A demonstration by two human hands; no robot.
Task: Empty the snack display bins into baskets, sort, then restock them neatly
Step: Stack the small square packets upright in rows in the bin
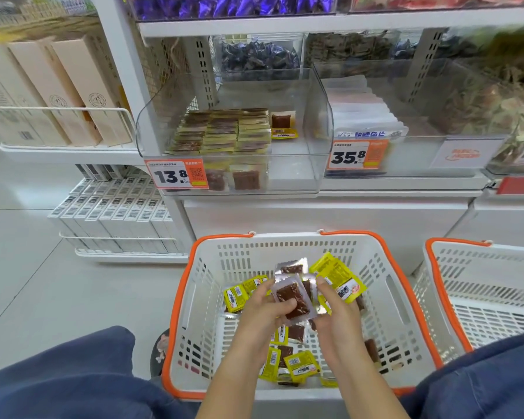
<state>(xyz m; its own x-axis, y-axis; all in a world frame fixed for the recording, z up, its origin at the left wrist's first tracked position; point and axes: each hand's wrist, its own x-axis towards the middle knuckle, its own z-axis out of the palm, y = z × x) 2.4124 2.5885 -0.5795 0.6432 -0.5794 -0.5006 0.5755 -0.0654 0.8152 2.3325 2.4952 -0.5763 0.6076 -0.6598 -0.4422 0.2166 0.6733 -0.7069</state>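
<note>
1. Clear display bin, centre of frame on the shelf: part restocked. Neat rows of packets fill its left half, right half bare. Judgement: the step in hand is restocking, so the next batch should go in flush against the existing rows, same orientation.
2. White basket with orange rim, bottom centre: holds the loose packets, scattered face-up and face-down. A second basket sits at the right edge; no contents visible in it.
3. Handful of packets, held above the basket, lower centre: several fanned and misaligned. Best to square the edges and turn all faces one way before lifting to the bin.
4. Left hand: fingers curled under the stack, thumb pressed on the top packet.
5. Right hand: pinches the stack's right edge, with yellow packets behind its fingers.
6. Packet look: small flat squares, clear window showing a brown slab, yellow printed back with barcode. Likely slippery; a firm grip is needed.
</note>
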